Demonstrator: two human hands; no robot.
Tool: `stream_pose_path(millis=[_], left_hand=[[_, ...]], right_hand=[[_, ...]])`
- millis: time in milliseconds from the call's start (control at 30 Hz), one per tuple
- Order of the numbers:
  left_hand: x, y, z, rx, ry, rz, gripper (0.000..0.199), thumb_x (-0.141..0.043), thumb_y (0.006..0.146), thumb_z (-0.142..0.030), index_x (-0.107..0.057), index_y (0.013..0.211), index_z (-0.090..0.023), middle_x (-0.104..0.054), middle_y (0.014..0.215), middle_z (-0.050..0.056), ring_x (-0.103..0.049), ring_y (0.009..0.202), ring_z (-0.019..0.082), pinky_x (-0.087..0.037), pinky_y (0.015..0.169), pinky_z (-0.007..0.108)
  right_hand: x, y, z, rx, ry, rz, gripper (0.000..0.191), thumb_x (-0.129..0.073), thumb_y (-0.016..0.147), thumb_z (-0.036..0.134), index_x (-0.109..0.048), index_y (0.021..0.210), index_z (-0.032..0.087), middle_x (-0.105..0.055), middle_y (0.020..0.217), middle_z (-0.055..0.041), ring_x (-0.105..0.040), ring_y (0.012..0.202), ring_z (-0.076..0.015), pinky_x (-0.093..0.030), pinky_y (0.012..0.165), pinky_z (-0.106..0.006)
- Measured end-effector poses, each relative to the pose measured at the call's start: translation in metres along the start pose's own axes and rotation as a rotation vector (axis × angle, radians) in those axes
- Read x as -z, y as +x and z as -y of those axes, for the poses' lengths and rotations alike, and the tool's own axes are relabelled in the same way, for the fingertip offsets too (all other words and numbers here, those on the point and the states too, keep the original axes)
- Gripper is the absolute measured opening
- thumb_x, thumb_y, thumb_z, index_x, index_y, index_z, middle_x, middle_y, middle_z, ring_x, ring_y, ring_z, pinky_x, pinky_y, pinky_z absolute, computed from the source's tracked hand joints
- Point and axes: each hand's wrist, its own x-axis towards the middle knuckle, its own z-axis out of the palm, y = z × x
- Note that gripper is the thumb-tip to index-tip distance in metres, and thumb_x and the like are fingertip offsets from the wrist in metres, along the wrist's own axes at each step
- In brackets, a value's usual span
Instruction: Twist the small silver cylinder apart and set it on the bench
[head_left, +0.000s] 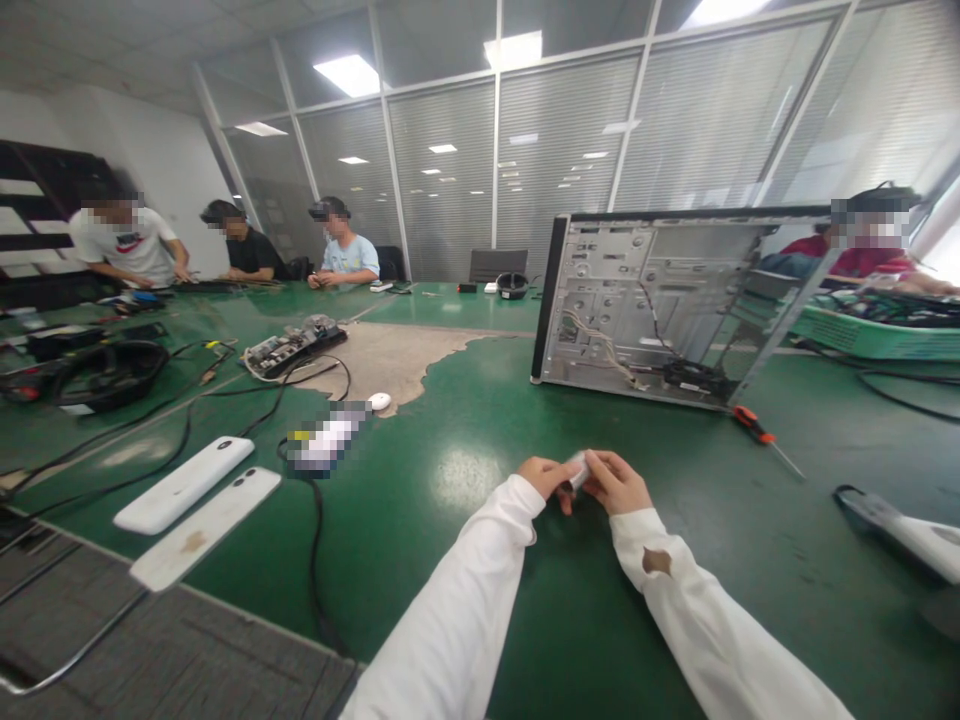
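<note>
Over the green table point(450, 540), my left hand point(547, 478) and my right hand point(616, 482) meet around a small pale grey object point(578, 470). The fingers of both hands are closed on it, and most of it is hidden by them. Beyond my hands an open metal computer case point(637, 300) stands on the table, with cables and a black part inside. A screwdriver point(756, 428) with an orange and black handle lies by the case's lower right corner.
Two white slabs point(184, 485) point(206, 528), black cables point(319, 560) and a circuit assembly point(295, 345) lie at left. At right are a green basket point(877, 335) and a white device point(900, 530). Several people sit or stand around the table.
</note>
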Motion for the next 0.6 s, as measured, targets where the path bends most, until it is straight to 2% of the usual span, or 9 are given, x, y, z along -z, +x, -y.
stream_pose_path(millis=[167, 300, 467, 600], left_hand=[[0.0, 0.004, -0.003, -0.01, -0.27, 0.033, 0.047, -0.048, 0.059, -0.056, -0.055, 0.053, -0.01, -0.054, 0.043, 0.002, -0.048, 0.033, 0.011, -0.038, 0.042, 0.025], [0.002, 0.012, 0.005, -0.06, -0.394, 0.047, 0.05, -0.049, 0.059, -0.056, -0.059, 0.065, -0.008, -0.056, 0.049, 0.003, -0.052, 0.041, 0.012, -0.041, 0.05, 0.027], [0.004, 0.02, 0.014, -0.029, -0.398, -0.076, 0.048, -0.056, 0.055, -0.054, -0.06, 0.068, -0.008, -0.057, 0.054, 0.004, -0.053, 0.053, 0.013, -0.038, 0.056, 0.025], [0.002, 0.018, 0.01, -0.017, -0.425, -0.139, 0.049, -0.064, 0.047, -0.051, -0.062, 0.071, -0.008, -0.057, 0.057, 0.002, -0.051, 0.055, 0.011, -0.037, 0.057, 0.023]], right_hand=[[-0.007, -0.007, 0.003, -0.035, 0.095, 0.093, 0.037, -0.068, 0.05, 0.043, -0.058, 0.077, 0.019, -0.059, 0.06, 0.0014, -0.052, 0.049, -0.0112, -0.041, 0.042, -0.023], [-0.014, -0.015, 0.009, 0.013, 0.14, 0.195, 0.044, -0.068, 0.051, 0.039, -0.054, 0.089, 0.024, -0.057, 0.058, 0.0035, -0.048, 0.044, -0.01, -0.039, 0.04, -0.024], [-0.013, -0.013, 0.009, 0.113, 0.048, 0.169, 0.054, -0.068, 0.052, 0.035, -0.05, 0.101, 0.026, -0.061, 0.079, -0.0012, -0.052, 0.057, -0.0113, -0.039, 0.046, -0.022], [-0.01, -0.01, 0.006, 0.187, -0.038, 0.14, 0.055, -0.068, 0.051, 0.037, -0.052, 0.102, 0.023, -0.061, 0.085, -0.004, -0.053, 0.068, -0.015, -0.04, 0.052, -0.023]])
